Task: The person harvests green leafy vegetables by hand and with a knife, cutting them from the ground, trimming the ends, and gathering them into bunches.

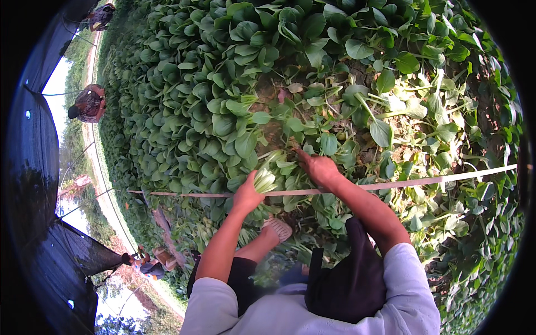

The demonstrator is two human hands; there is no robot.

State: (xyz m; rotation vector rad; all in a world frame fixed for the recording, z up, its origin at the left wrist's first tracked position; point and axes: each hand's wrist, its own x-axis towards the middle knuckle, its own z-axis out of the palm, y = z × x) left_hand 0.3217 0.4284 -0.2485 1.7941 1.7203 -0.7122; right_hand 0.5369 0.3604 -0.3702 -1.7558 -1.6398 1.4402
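My left hand (248,194) is closed around a head of bok choy (264,181), its pale stalk bases facing right. To the right, my right hand (320,168) reaches low among cut leaves and small plants, its index finger extended toward the bare soil (272,133). Whether something thin sits within its curled fingers cannot be made out. Dense standing bok choy (188,100) grows up to the left and far side of my hands. Loose, flattened leaves (381,132) litter the ground on the right.
A flat pale strap (377,185) crosses the bed, passing by both forearms. My foot in a beige clog (278,228) rests among the plants below. Other people (88,104) are at the far left, one beside a cardboard box (165,258). Dark shade netting (31,138) hangs beyond.
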